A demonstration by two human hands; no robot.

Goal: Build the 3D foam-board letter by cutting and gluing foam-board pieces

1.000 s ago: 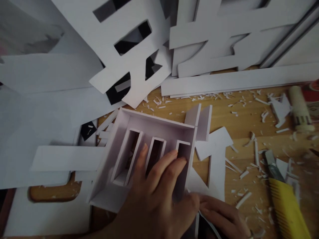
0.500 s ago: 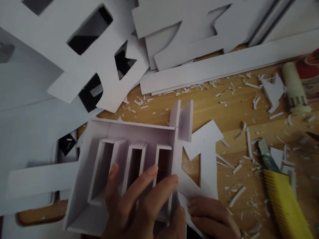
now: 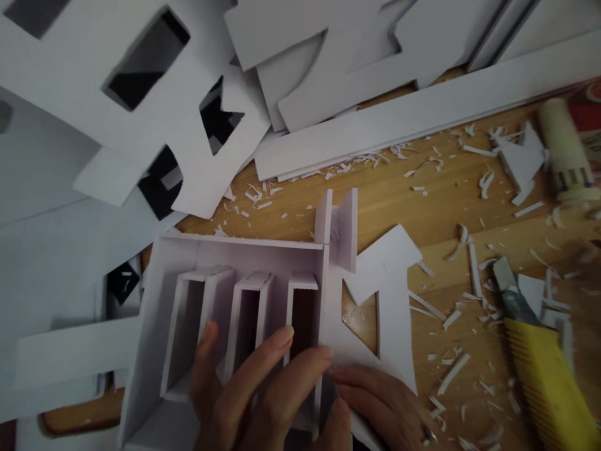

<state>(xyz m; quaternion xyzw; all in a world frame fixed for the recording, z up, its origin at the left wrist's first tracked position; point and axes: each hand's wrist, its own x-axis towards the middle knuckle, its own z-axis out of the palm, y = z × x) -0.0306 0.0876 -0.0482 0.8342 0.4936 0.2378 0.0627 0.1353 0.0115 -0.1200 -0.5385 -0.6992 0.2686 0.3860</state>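
Grip, left hand (image 3: 263,401): fingers spread over the white box (image 3: 258,254); thumb beyond its right wall. Thumb pressure cannot be determined.
Grip, right hand (image 3: 385,401): fingers close together at the outer side of that wall; fingertips partly hidden, pinch not determinable. Ring (image 3: 428,433) on one finger.
Box: directly under the left grip, open side up, with three framed slots inside.
Operation in hand: judged to be steadying the box while the right fingers work at the wall.
Handling requirement: any adjustment appears to call for light, even pressure; the thin wall could bend or shift.
Upright tabs (image 3: 347,232): ahead of the right grip, at the box corner.
Cut panel (image 3: 397,313): just ahead of the right grip, flat on the surface (image 3: 389,194).
Yellow-handled tool (image 3: 539,376): right of the right grip, among white shavings (image 3: 453,374).
White strips (image 3: 399,119): well ahead of both grips.
Pale cylinder (image 3: 566,150): far ahead and right, beside a red printed item (image 3: 585,109).
Markings: no brand or writing legible.
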